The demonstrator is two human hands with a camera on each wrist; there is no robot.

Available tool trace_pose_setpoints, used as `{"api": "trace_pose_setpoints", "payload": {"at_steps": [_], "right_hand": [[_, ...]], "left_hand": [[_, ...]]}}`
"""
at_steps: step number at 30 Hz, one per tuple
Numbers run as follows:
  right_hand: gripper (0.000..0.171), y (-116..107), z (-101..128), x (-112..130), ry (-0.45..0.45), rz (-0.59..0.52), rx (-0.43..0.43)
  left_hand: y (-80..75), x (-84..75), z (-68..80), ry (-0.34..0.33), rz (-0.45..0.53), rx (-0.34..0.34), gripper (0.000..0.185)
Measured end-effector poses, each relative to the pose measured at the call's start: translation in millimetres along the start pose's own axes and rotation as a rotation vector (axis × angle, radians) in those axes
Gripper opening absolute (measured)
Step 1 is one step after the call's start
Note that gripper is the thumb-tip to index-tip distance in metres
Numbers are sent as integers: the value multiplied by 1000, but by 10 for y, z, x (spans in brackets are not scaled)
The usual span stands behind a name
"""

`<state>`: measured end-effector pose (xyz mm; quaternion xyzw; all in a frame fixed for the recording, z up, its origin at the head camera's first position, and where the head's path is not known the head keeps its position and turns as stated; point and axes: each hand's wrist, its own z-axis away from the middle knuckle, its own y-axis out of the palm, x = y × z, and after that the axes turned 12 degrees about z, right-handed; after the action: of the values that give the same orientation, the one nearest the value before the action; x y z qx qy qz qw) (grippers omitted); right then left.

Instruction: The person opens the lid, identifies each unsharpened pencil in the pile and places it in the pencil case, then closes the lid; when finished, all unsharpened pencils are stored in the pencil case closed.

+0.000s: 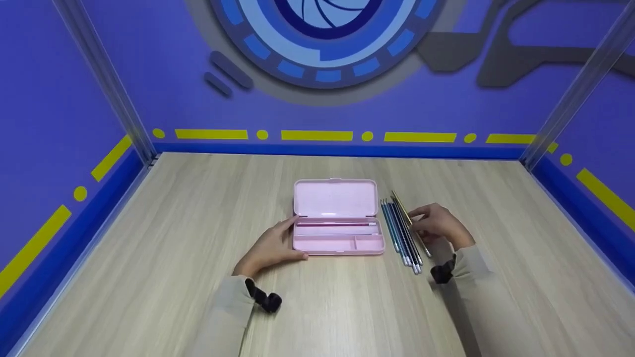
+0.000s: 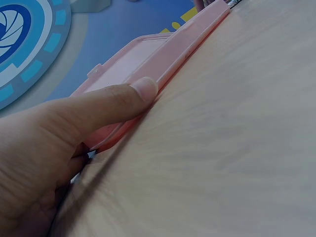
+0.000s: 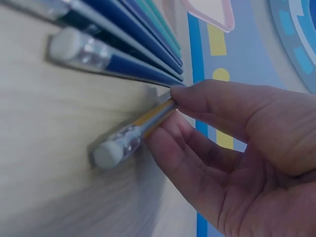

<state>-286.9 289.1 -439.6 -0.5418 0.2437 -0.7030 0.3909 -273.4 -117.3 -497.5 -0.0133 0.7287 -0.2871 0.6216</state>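
A pink pencil case [image 1: 325, 253] lies with its lid [image 1: 335, 198] raised toward the back. Inside, one dark red pencil [image 1: 332, 224] lies along the rear compartment. My left hand [image 1: 268, 248] grips the case's left end, its thumb [image 2: 123, 101] along the front wall and its fingers at the back corner. To the right of the case, my right hand [image 1: 441, 225] pinches a yellow striped pencil [image 3: 153, 118] between thumb and fingers. That pencil slants at the right side of a bunch of blue and dark pencils [image 1: 404, 240], eraser ends toward me.
Everything lies on a light wood-grain table [image 1: 173, 238]. Blue panels [image 1: 134, 99] with yellow markings enclose its back and sides. Each wrist carries a black strap-on camera, the left camera [image 1: 265, 297] beside the tan sleeve [image 1: 221, 307].
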Motion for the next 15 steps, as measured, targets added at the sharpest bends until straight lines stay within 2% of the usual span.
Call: {"api": "trace_pose_setpoints", "payload": {"at_steps": [5, 15], "right_hand": [[50, -25, -9, 53, -33, 4, -3], [42, -27, -16, 245, -92, 6, -35]], "left_hand": [[3, -9, 1, -24, -17, -9, 103], [-1, -7, -4, -10, 1, 1, 103]]}}
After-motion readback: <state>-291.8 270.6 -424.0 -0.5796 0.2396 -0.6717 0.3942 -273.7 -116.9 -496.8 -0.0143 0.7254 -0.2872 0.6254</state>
